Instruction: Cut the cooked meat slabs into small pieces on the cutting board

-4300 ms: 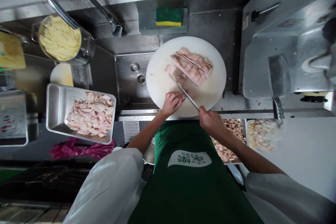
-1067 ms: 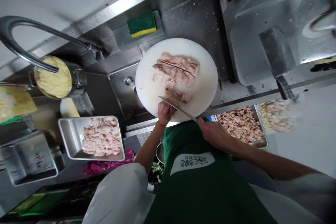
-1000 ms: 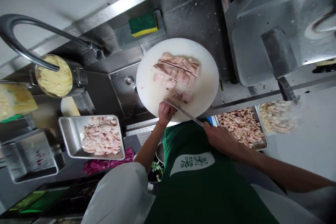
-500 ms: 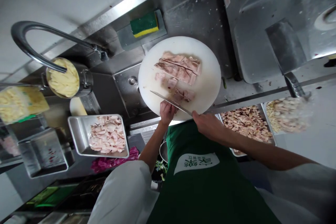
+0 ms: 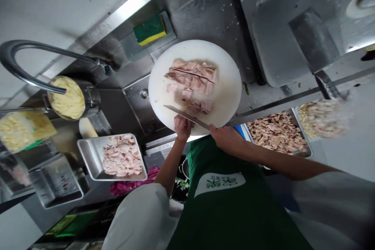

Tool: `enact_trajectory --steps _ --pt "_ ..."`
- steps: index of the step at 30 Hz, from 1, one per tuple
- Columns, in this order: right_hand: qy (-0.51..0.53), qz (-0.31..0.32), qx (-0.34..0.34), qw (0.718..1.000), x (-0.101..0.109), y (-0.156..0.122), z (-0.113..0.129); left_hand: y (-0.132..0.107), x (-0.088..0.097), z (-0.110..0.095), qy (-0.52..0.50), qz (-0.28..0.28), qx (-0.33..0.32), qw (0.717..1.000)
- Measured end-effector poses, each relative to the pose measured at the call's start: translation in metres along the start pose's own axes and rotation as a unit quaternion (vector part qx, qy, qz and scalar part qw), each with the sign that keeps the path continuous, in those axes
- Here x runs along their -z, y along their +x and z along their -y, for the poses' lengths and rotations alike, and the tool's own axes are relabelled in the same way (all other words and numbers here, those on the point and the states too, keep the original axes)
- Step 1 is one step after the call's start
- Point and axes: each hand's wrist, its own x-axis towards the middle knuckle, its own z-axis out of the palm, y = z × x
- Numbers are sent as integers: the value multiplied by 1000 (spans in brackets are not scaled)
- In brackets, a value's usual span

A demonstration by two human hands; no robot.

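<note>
A round white cutting board point(image 5: 225, 86) lies on the steel counter with a slab of pale pink meat point(image 5: 191, 76) and a few cut slices point(image 5: 199, 105) on it. My right hand point(image 5: 224, 138) is closed round the handle of a long knife point(image 5: 186, 116), whose blade lies across the board's near edge. Under the blade, my left hand point(image 5: 182, 127) is curled, fingers pressed on meat at the board's near rim. I wear a green apron.
A steel tray of sliced meat point(image 5: 121, 159) sits left. A pot of pale strips point(image 5: 68, 97) stands under the tap point(image 5: 35, 52). A green sponge point(image 5: 149, 30) lies behind the board. Two trays of chopped food point(image 5: 275, 134) sit right, below a steel machine point(image 5: 295, 27).
The knife has slid back and forth across the meat under my left hand. My head has tilted, so the whole scene has shifted slightly; the slab has stayed in place.
</note>
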Motion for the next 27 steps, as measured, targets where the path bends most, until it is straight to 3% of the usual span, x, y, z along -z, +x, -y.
enact_trajectory --steps 6,9,12,14,16,22,27 --pt "26 50 -48 997 -13 -13 -7 1 0 -1 9 2 -10 1000" --pt "31 15 -20 999 -10 18 1 3 1 -3 8 0 2 1000" --pt "34 -49 12 998 4 63 10 6 4 -5 -2 12 16 1000" --pt "34 -70 23 997 13 77 8 8 6 -6 -19 12 14 1000" --pt "24 -75 27 997 16 71 4 7 7 -6 -32 6 15 999" --pt "-7 -22 7 1000 1 7 4 -4 3 2 -8 23 25 999" --pt "-3 -9 0 1000 -6 -8 3 -5 3 5 -10 28 17 999"
